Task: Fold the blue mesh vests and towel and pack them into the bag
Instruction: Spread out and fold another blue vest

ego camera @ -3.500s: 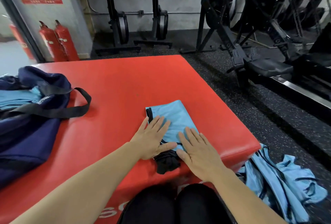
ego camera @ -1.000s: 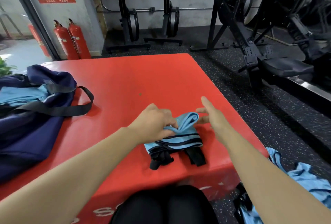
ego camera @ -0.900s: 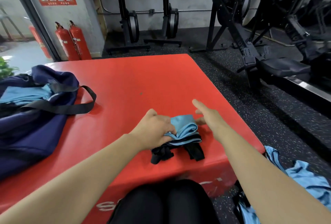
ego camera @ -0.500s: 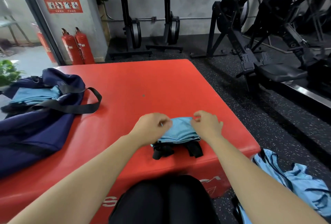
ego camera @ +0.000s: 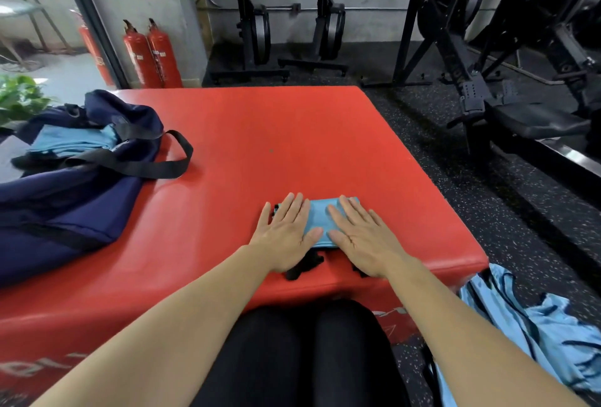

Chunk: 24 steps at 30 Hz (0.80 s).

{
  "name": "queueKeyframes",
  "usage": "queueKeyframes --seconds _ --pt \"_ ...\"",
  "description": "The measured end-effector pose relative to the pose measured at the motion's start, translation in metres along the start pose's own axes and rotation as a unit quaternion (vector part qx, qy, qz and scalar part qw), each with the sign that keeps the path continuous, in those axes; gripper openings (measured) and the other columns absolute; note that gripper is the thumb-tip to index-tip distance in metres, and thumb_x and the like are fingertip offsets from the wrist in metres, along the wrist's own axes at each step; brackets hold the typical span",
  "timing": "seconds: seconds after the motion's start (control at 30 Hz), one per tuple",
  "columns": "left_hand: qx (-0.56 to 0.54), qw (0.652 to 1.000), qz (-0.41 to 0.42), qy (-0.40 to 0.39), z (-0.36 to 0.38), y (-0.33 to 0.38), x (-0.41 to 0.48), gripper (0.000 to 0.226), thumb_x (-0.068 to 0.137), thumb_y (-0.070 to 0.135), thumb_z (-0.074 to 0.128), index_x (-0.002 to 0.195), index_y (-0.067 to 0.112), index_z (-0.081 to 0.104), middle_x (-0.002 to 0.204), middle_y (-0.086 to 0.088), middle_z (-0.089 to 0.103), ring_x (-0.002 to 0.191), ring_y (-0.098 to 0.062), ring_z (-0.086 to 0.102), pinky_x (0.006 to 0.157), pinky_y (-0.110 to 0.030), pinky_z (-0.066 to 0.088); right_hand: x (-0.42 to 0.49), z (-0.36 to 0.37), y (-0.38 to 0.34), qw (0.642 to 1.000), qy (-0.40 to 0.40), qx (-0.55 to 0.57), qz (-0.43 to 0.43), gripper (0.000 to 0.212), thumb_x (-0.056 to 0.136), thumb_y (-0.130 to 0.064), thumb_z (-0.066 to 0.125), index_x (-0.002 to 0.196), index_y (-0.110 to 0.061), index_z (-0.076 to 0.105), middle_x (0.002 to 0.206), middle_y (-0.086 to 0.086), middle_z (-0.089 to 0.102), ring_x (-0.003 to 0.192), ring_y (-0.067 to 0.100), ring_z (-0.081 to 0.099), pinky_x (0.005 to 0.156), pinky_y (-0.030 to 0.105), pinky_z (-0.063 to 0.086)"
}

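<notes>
A folded blue mesh vest [ego camera: 318,221] with black trim lies near the front edge of the red padded box [ego camera: 292,140]. My left hand [ego camera: 286,234] presses flat on its left side, fingers straight. On its right side my right hand [ego camera: 361,237] lies flat in the same way. Black straps stick out from under my palms toward me. The navy bag [ego camera: 74,198] lies open on the left of the box, with folded blue cloth [ego camera: 71,143] showing inside it. More blue vests [ego camera: 533,335] lie in a heap on the floor at the lower right.
Two red fire extinguishers [ego camera: 153,55] stand by the wall at the back left. Black rowing machines [ego camera: 487,65] fill the floor behind and to the right of the box. A green plant [ego camera: 19,97] shows at the far left. My dark-clad legs are below the box's front.
The vest was folded over toward me into a smaller packet. Both hands, which pinched its far edge, have opened and now press flat on top.
</notes>
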<state>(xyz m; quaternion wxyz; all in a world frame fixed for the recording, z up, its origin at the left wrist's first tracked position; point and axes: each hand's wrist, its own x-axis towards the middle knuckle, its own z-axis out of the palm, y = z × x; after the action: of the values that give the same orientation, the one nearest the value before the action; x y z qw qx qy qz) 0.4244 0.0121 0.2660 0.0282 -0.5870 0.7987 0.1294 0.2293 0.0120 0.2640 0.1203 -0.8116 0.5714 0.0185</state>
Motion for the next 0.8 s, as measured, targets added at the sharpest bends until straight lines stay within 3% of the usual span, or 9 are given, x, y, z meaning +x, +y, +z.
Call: queueKeyframes --seconds 0.1,0.17,0.23,0.3,0.4,0.57,0.63,0.73,0.8 --pt "-0.095 0.994 -0.043 0.031 -0.008 0.003 -0.002 0.06 0.104 0.048 0.017 0.157 0.024 0.005 0.165 0.003 -0.009 0.15 -0.013 -0.013 0.12 -0.048 -0.006 0.0 -0.007 -0.003 0.997 0.024 0.073 0.006 0.051 0.106 -0.042 0.017 0.155 -0.028 0.019 0.164 -0.007 0.0 0.15 0.01 -0.007 0.121 0.037 0.0" --pt "-0.194 0.968 -0.122 0.104 -0.015 0.005 -0.005 0.054 0.104 0.035 0.029 0.155 0.025 0.017 0.164 0.001 0.009 0.15 -0.019 0.007 0.118 -0.048 0.008 0.001 -0.01 -0.005 0.973 0.15 0.17 0.045 0.038 0.105 -0.027 0.035 0.139 -0.022 0.051 0.154 -0.001 0.037 0.147 0.019 0.021 0.116 0.038 0.02" --pt "-0.288 0.918 -0.23 0.149 -0.022 0.003 -0.008 0.058 0.096 0.025 0.042 0.152 0.021 0.026 0.152 -0.002 0.037 0.14 -0.025 0.034 0.112 -0.046 0.024 0.001 -0.013 -0.006 0.939 0.25 0.187 0.146 0.032 0.095 -0.023 0.051 0.126 -0.023 0.062 0.132 -0.001 0.059 0.131 0.025 0.04 0.102 0.04 0.032" --pt "-0.362 0.868 -0.306 0.147 -0.026 0.0 -0.01 0.052 0.087 0.026 0.052 0.137 0.015 0.044 0.122 -0.002 0.058 0.117 -0.028 0.053 0.106 -0.043 0.037 -0.001 -0.017 -0.006 0.926 0.219 0.162 0.26 0.036 0.088 -0.036 0.058 0.122 -0.025 0.062 0.122 0.0 0.061 0.123 0.027 0.041 0.095 0.04 0.032" --pt "-0.365 0.869 -0.323 0.088 -0.029 0.005 -0.013 0.026 0.075 0.029 0.061 0.093 0.012 0.055 0.07 0.003 0.054 0.072 -0.023 0.054 0.089 -0.039 0.046 -0.002 -0.022 -0.01 0.908 0.122 0.185 0.356 0.039 0.08 -0.049 0.057 0.107 -0.023 0.065 0.114 0.003 0.063 0.119 0.028 0.039 0.09 0.04 0.029" --pt "-0.316 0.886 -0.335 0.044 -0.032 0.019 -0.018 0.012 0.08 0.021 0.058 0.077 0.018 0.046 0.071 0.003 0.056 0.067 -0.014 0.049 0.11 -0.046 0.025 0.001 -0.027 -0.015 0.901 0.064 0.193 0.383 0.04 0.081 -0.046 0.058 0.11 -0.018 0.061 0.117 0.005 0.059 0.125 0.03 0.034 0.087 0.04 0.026" --pt "-0.338 0.878 -0.335 0.053 -0.028 0.022 -0.018 0.01 0.075 0.021 0.056 0.073 0.018 0.046 0.083 -0.002 0.065 0.078 -0.021 0.058 0.11 -0.048 0.03 -0.001 -0.03 -0.019 0.908 0.064 0.184 0.37 0.034 0.084 -0.042 0.056 0.11 -0.02 0.059 0.109 0.003 0.057 0.127 0.029 0.031 0.089 0.04 0.026" --pt "-0.415 0.85 -0.314 0.082 -0.025 0.022 -0.021 0.014 0.073 0.021 0.057 0.067 0.018 0.046 0.083 -0.009 0.065 0.081 -0.024 0.063 0.077 -0.034 0.05 -0.005 -0.033 -0.021 0.912 0.086 0.19 0.353 0.024 0.087 -0.039 0.055 0.103 -0.021 0.056 0.097 0.0 0.048 0.128 0.027 0.032 0.093 0.041 0.025" --pt "-0.479 0.823 -0.286 0.105 -0.03 0.022 -0.029 0.017 0.08 0.017 0.059 0.067 0.016 0.048 0.067 -0.001 0.052 0.061 -0.015 0.05 0.055 -0.026 0.039 -0.007 -0.034 -0.022 0.913 0.087 0.206 0.342 0.021 0.085 -0.038 0.055 0.096 -0.02 0.054 0.098 0.001 0.05 0.125 0.028 0.038 0.093 0.041 0.025"
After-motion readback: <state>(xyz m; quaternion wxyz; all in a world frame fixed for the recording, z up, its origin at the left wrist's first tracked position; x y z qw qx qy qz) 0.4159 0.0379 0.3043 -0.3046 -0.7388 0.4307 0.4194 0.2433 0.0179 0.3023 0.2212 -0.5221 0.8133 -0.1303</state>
